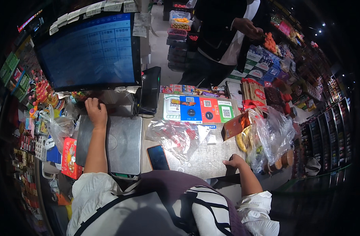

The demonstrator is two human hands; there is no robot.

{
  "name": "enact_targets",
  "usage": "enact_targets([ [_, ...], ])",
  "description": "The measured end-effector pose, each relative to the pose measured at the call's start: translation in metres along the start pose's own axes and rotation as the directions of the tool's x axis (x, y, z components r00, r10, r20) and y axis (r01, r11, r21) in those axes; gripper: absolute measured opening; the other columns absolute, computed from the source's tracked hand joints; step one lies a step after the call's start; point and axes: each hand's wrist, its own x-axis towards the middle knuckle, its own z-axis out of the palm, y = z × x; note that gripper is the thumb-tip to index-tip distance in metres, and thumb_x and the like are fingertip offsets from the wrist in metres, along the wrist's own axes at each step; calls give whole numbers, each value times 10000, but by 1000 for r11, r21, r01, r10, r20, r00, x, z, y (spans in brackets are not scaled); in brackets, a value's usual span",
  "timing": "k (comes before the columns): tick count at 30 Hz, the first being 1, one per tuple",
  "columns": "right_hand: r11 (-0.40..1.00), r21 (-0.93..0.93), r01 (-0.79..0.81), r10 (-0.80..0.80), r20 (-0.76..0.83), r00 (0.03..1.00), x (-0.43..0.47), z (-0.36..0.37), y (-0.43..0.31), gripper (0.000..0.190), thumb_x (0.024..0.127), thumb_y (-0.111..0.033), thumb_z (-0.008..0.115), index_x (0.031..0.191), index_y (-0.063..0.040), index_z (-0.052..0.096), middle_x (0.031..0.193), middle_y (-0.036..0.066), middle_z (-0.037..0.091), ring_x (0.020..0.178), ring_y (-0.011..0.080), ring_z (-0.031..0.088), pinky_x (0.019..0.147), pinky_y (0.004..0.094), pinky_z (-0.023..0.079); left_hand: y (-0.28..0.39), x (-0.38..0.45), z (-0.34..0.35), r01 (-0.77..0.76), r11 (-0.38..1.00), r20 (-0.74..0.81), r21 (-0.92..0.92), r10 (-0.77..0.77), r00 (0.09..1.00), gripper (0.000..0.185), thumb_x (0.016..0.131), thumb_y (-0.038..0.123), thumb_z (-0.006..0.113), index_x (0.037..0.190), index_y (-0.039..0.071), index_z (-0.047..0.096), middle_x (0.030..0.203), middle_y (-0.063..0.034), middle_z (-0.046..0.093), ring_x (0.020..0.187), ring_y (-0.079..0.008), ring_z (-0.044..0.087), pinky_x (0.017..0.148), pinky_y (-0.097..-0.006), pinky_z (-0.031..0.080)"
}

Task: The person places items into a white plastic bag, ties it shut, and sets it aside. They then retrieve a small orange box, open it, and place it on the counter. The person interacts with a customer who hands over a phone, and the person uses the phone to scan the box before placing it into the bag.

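My left hand [95, 109] reaches past the metal weighing plate [125, 144] to the area below the monitor [88, 53]; its fingers are bent, and what they touch is unclear. My right hand [235, 161] rests at the counter's near right edge, thumb pointing left, its underside hidden. Between the hands lie a smartphone [158, 157] and a crumpled clear plastic bag [180, 137] with red print. Behind the bag, payment-code cards [209, 109] lie side by side, a small orange packet [183, 102] on them. A brown-red box [237, 125] leans by bananas [244, 138] in a clear bag.
Across the counter stands a person [224, 38] in dark clothes, hands [248, 28] raised together. A black device [150, 90] stands beside the monitor. A red box [71, 157] and a knotted bag [59, 126] are at left. Long packaged sticks [253, 91] lie at right.
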Motion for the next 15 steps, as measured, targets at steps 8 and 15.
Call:
enact_targets([
  [8, 1000, -12, 27, -27, -37, 999, 7, 5, 4, 857, 604, -666, 815, 999, 80, 667, 978, 247, 693, 920, 348, 682, 816, 412, 533, -2, -11, 4, 31, 999, 31, -30, -30, 999, 202, 790, 31, 579, 983, -15, 546, 1046, -206, 482, 1063, -404, 460, 927, -476, 393],
  [15, 996, -47, 77, -84, -179, 980, 1, 9, 2, 777, 610, -658, 813, 843, 77, 719, 828, 214, 715, 777, 315, 706, 719, 400, 547, 10, -38, -1, 105, 993, 132, -59, -97, 986, 187, 844, 78, 614, 1022, 19, 605, 1146, -211, 512, 1097, -399, 481, 953, -452, 404],
])
